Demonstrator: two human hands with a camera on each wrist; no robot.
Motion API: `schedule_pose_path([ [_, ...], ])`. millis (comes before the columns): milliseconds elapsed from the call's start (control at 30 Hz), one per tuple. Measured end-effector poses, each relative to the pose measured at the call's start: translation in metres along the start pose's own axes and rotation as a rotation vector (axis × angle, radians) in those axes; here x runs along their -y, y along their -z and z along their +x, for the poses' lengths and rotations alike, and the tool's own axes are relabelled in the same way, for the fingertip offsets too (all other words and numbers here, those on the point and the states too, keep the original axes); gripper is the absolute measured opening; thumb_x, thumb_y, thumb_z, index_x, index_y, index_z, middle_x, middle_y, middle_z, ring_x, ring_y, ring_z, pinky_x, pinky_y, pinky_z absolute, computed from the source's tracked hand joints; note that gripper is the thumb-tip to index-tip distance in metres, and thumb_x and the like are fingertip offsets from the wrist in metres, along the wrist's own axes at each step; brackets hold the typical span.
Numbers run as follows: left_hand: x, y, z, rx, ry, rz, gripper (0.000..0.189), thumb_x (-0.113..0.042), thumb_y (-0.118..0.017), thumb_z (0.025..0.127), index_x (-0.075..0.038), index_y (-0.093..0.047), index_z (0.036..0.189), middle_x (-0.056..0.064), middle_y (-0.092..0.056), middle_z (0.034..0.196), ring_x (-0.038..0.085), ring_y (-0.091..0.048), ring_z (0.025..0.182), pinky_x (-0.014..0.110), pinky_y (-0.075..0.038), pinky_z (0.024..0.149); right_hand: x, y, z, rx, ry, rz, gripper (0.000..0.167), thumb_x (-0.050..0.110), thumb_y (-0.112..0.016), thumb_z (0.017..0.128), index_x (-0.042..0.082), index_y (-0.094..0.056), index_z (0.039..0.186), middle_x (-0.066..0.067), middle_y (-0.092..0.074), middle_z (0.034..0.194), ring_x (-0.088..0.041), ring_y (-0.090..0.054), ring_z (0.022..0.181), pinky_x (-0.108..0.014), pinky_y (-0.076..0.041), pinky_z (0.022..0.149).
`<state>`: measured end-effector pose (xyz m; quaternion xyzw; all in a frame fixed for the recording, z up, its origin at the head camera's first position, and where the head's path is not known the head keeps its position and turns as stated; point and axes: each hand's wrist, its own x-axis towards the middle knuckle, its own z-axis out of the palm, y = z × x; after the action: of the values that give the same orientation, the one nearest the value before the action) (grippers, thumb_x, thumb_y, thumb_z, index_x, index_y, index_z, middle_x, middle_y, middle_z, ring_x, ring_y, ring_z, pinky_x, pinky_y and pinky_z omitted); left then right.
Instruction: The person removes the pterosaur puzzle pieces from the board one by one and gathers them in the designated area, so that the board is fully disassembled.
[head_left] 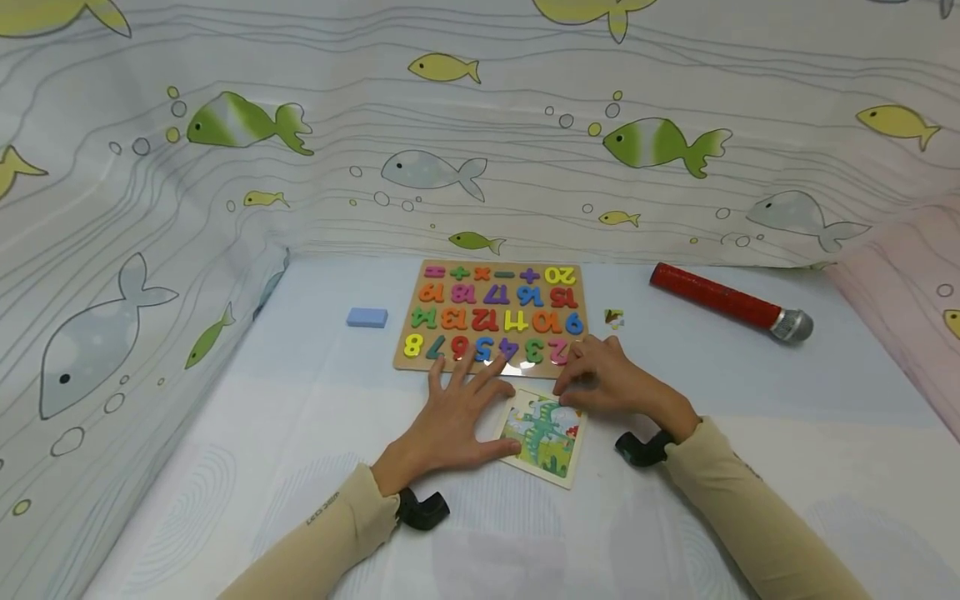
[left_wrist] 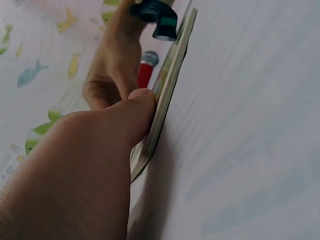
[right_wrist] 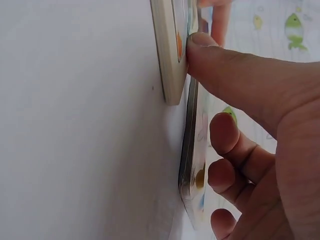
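Observation:
A square wooden dinosaur puzzle (head_left: 546, 433) lies tilted on the table between both hands. My left hand (head_left: 453, 425) is spread at its left side, thumb (left_wrist: 142, 100) on the puzzle's edge and index fingertip by the top left corner. The other left fingertips lie over the lower edge of a wooden number board (head_left: 592, 371). My right hand (head_left: 611, 379) is at the puzzle's top right corner. Its thumb (right_wrist: 205, 42) touches the puzzle's face near the rim; the other visible fingers (right_wrist: 225, 132) bend loosely beside the number board, holding nothing visible.
A small loose puzzle piece (head_left: 613, 318) lies right of the number board. Farther right is a red microphone (head_left: 720, 300) with a silver head. A blue block (head_left: 367, 317) sits left of the board. Fish-printed cloth (head_left: 517, 108) rises behind the table.

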<state>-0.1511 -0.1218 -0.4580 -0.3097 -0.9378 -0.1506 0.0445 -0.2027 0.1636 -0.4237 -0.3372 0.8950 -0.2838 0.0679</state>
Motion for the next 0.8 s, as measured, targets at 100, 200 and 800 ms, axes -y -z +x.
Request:
schedule_pose_path([
  [100, 0.000, 0.000, 0.000, 0.001, -0.040, -0.034, 0.065, -0.075, -0.059, 0.084, -0.035, -0.053, 0.135, -0.004, -0.024, 0.171, 0.040, -0.008, 0.160, 0.074, -0.003, 0.116, 0.000, -0.002, 0.000, 0.001, 0.009, -0.009, 0.011, 0.022, -0.085, 0.083, 0.031, -0.080, 0.088, 0.010, -0.060, 0.087, -0.012, -0.044, 0.094, -0.039, -0.019, 0.079],
  [200, 0.001, 0.002, 0.000, 0.013, -0.103, -0.075, 0.057, -0.070, -0.058, 0.087, -0.037, -0.055, 0.133, -0.007, -0.029, 0.169, 0.036, -0.010, 0.160, 0.073, -0.003, 0.117, -0.001, -0.002, 0.001, 0.000, 0.019, -0.024, 0.011, 0.022, -0.084, 0.084, 0.031, -0.080, 0.088, 0.011, -0.061, 0.088, -0.013, -0.045, 0.096, -0.039, -0.020, 0.080],
  [800, 0.005, 0.007, 0.001, 0.062, -0.265, -0.129, 0.045, -0.060, -0.060, 0.089, -0.042, -0.068, 0.130, -0.002, -0.043, 0.162, 0.033, -0.017, 0.159, 0.073, -0.005, 0.118, 0.010, -0.004, 0.004, 0.043, 0.061, -0.016, 0.019, 0.018, -0.080, 0.087, 0.027, -0.080, 0.104, 0.006, -0.063, 0.096, -0.013, -0.049, 0.098, -0.039, -0.025, 0.082],
])
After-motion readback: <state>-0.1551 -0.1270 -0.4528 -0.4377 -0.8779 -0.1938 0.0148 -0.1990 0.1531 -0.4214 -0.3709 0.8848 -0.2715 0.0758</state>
